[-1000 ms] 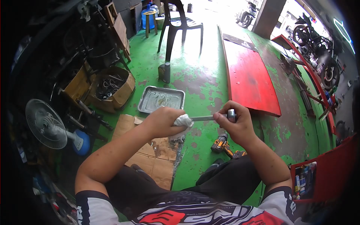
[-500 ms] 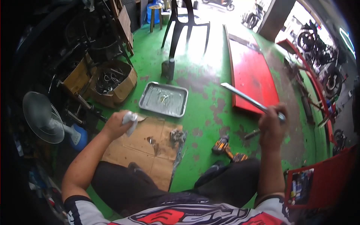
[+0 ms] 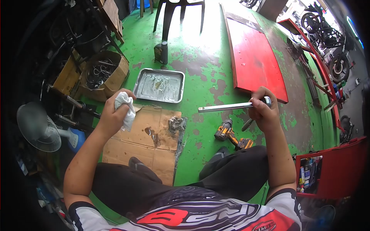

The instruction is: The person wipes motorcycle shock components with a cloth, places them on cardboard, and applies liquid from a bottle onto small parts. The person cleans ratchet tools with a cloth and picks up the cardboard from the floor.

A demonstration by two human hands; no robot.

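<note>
The green floor is scuffed in patches, and on it the red panel is laid at the far right. To the left, the cardboard sheet is spread, marked by dark stains. Just beyond it the metal tray is set, with something glossy pooled inside. Right of the cardboard, the power tool is rested. Above the floor, the metal bar is gripped near its rounded end by the curled right hand. By the left hand, closed round it, the crumpled white cloth is held over the cardboard's far-left corner
</note>
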